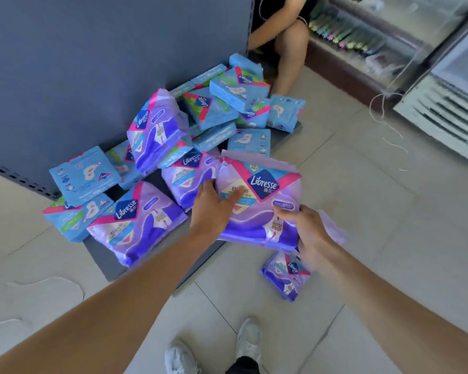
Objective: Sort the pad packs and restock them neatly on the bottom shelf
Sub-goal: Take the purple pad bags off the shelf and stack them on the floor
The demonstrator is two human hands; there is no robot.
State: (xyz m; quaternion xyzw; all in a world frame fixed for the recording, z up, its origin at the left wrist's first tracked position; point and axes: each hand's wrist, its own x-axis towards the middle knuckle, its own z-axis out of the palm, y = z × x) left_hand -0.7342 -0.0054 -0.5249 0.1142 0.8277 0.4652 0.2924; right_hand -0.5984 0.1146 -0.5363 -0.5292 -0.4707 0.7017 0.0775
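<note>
A purple Libresse pad pack (265, 201) is held above the front edge of the grey bottom shelf (106, 260). My right hand (308, 230) grips its lower right corner, thumb on the front. My left hand (214, 209) rests flat on its left side with straight fingers. Several purple packs (138, 225) and blue packs (87, 174) lie in a loose heap on the shelf, with more blue packs (238, 87) stacked toward the back. One purple pack (287, 276) lies on the tiled floor below my right hand.
A grey shelf back panel (92, 63) rises behind the heap. Another person's bare leg (289, 55) is crouched at the shelf's far end. A glass display counter (362, 36) and a white cooler grille (449, 114) stand at right. My white shoes (214, 349) are on the tiles.
</note>
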